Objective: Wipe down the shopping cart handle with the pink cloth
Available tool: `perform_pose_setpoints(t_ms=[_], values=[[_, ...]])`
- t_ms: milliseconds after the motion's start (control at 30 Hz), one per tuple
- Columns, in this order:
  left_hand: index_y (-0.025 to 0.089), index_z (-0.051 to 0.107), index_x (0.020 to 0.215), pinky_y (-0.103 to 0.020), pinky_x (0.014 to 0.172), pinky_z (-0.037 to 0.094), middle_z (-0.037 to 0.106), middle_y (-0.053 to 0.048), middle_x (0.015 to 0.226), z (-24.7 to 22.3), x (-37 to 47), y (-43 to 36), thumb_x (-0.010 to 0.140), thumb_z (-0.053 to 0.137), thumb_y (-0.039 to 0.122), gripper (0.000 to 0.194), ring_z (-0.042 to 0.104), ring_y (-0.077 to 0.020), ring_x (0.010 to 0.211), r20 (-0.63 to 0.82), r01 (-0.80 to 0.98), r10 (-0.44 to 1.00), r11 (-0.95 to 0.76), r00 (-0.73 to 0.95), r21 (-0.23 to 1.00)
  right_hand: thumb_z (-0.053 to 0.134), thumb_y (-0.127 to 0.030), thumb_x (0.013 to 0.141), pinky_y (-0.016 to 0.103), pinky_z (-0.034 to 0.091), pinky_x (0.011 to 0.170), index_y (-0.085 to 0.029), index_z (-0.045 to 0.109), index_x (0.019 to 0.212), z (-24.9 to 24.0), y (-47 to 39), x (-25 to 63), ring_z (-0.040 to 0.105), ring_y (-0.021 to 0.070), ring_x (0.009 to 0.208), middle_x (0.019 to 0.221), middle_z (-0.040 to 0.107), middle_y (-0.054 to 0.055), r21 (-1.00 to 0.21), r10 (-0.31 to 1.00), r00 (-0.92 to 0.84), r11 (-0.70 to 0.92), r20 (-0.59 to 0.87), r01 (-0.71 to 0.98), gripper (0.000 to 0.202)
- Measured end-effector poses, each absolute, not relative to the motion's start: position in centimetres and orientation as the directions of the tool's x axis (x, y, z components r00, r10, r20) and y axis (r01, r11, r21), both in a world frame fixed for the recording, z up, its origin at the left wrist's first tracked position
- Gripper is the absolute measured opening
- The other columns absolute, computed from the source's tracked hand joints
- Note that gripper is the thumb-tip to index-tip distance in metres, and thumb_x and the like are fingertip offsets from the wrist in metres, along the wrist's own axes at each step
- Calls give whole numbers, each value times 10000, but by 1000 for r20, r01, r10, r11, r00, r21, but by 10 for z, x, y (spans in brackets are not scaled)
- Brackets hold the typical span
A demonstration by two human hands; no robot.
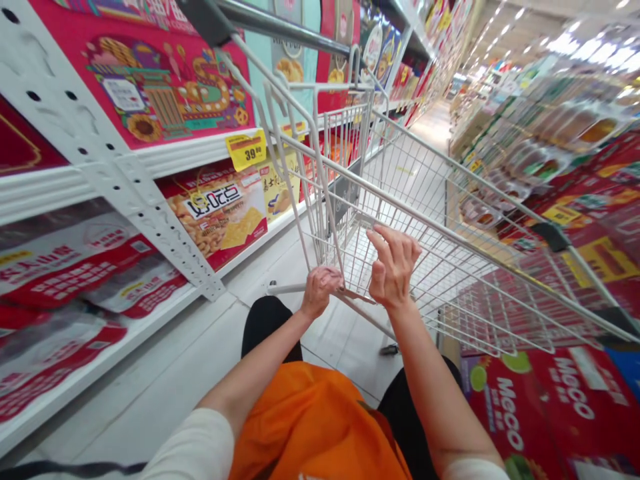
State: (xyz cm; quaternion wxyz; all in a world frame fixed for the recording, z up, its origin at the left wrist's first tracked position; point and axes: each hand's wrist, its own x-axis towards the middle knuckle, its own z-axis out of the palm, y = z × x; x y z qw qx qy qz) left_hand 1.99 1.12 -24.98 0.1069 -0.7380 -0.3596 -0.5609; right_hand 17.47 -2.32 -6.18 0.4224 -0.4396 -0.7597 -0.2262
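My left hand (323, 290) is closed low beside the near bottom corner of a wire shopping cart (410, 213). A thin brownish strip shows between my two hands, against the cart's lower frame; what my left fingers grip is too small to make out. To the right, my right hand (395, 263) is raised in front of the cart's mesh, its fingers bent but apart, with nothing visible in them. The cart stands tilted across the view, its handle bar (295, 30) at the top.
At the left, a white shelf (175, 157) holds boxed snacks (220, 210) and red-and-clear packs (75, 267). A yellow price tag (247, 150) hangs from its edge. Red cartons (530, 407) stand at the lower right, beside stacked bottled goods (545, 147). White floor tiles (185, 360) lie below.
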Motion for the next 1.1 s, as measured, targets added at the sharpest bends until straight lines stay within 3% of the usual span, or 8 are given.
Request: perform_pose_setpoints(t_ms=[133,233,400,567,667,767,867,1100], values=[[269,659,1114,-462,1036,450,590,-75,1180,-201,9,45,963,539,185,209,566,-231,1180,918,744,352,-562,-181,362,213,-381,969,466,354,1060,-246,576,1324,-51,-20,168,550,235,1227,1287,645,92,-10,416,-255,538,873,843,526],[292,633,1155,-492,1075,442,548,-75,1260,-178,11,58,959,541,189,240,511,-247,1269,934,763,303,-553,-190,334,213,-381,974,466,352,1069,-239,571,1335,-42,-18,159,545,236,1234,1285,644,96,-4,371,-260,580,892,815,528],[289,652,1110,-479,1086,458,625,-42,1129,-192,7,39,989,495,212,212,576,-208,1165,921,713,376,-673,98,199,183,-390,968,465,350,1057,-250,611,1303,-42,-18,156,558,242,1209,1270,655,89,24,408,-294,551,864,834,562],[318,659,1170,-571,1160,348,552,-76,1292,-153,-7,59,971,538,211,256,447,-281,1345,921,730,332,-575,-205,370,157,-413,981,473,338,1060,-268,623,1275,-29,-13,154,530,246,1269,1308,630,83,76,368,-280,480,887,874,570],[347,619,1225,-583,1165,342,517,-66,1335,-121,-11,80,977,534,215,294,416,-283,1378,923,736,301,-564,-239,374,233,-433,988,488,324,1041,-236,578,1337,-13,-4,145,471,287,1327,1393,573,120,11,379,-164,375,911,927,528],[314,620,1168,-552,1121,416,549,-62,1267,-125,-9,76,978,535,204,235,459,-263,1324,950,775,260,-561,-171,293,298,-424,996,457,332,964,-174,524,1393,-3,6,141,540,282,1148,1221,645,151,-68,485,-74,268,871,961,521],[293,624,1121,-504,1066,479,570,-58,1203,-145,-12,59,969,549,187,200,501,-249,1260,960,810,277,-552,-46,198,293,-423,1005,406,327,855,-160,600,1269,-4,13,146,539,239,903,947,659,97,-48,561,-102,246,821,968,482],[340,604,1220,-535,1110,412,489,-70,1314,-100,-36,77,981,545,213,277,462,-262,1315,930,745,236,-556,-283,368,282,-505,982,403,303,914,-193,600,1076,-8,14,160,502,200,789,819,583,23,-3,486,-158,314,859,949,455]])
